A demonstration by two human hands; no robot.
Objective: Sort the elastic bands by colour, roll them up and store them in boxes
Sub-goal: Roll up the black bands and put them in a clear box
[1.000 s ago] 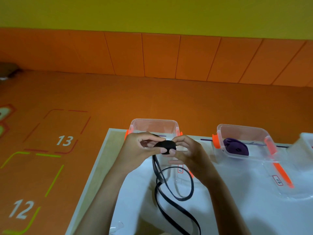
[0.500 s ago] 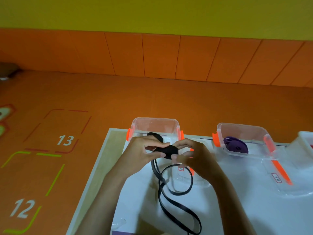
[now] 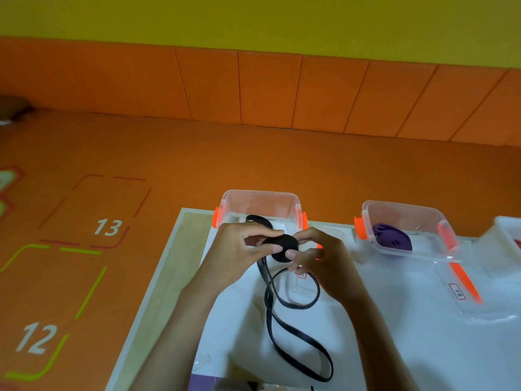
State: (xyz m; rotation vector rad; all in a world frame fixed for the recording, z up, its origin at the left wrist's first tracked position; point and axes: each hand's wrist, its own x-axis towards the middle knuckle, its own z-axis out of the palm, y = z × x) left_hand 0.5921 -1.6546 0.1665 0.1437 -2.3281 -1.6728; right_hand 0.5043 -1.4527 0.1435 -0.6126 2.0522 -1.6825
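Two hands pinching a partly rolled black elastic band [image 3: 283, 247]
The left hand [image 3: 239, 249] and the right hand [image 3: 321, 258] have curled fingers clamped on the roll between them, its loose tail looping on the white table [image 3: 423, 348] below the fingers; a clear plastic box with orange clips [image 3: 260, 197] stands just behind the fingers, and a rolled purple band [image 3: 392, 241] lies in a second clear box [image 3: 406, 206] to their right

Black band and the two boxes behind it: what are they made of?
The black band looks like matte fabric elastic: it hangs in limp, flat loops without shine. The left box and right box seem clear glossy plastic: contents show through.
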